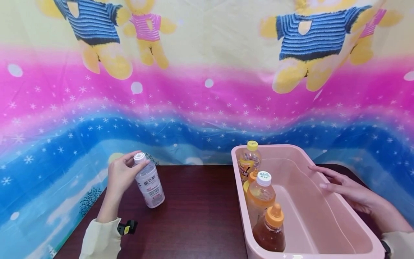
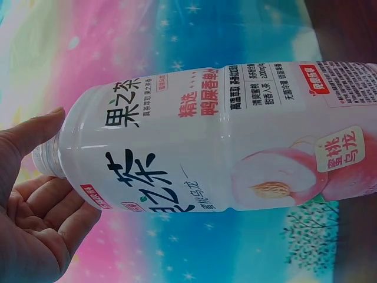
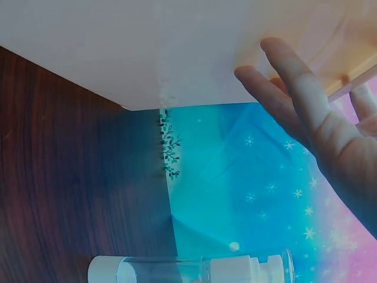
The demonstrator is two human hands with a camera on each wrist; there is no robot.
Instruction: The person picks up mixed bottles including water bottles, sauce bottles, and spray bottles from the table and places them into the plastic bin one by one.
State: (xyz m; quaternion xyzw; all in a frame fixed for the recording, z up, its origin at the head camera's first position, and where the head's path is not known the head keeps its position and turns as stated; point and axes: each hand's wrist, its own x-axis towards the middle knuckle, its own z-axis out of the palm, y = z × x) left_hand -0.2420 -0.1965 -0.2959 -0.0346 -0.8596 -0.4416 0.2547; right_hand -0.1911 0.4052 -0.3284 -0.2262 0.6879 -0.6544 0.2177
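A peach oolong tea bottle (image 1: 150,185) with a white cap leans slightly in the head view. My left hand (image 1: 124,172) holds it by the neck, thumb on one side and fingers on the other. The bottle's white and pink label (image 2: 224,141) fills the left wrist view. Whether its base touches the table cannot be told. At the right, a pink plastic bin (image 1: 310,162) has my right hand (image 1: 359,194) on its right rim. In the right wrist view, straight fingers (image 3: 297,88) rest against the bin's outer wall.
Along the bin's left wall stand a yellow-capped bottle (image 1: 250,158), a small orange-tipped bottle (image 1: 253,175), a white-capped bottle (image 1: 260,196) and an orange-nozzled brown bottle (image 1: 271,230). A clear container with white ends (image 3: 165,270) shows beside the bin. Behind the dark table (image 1: 194,208) hangs a patterned cloth (image 1: 200,108).
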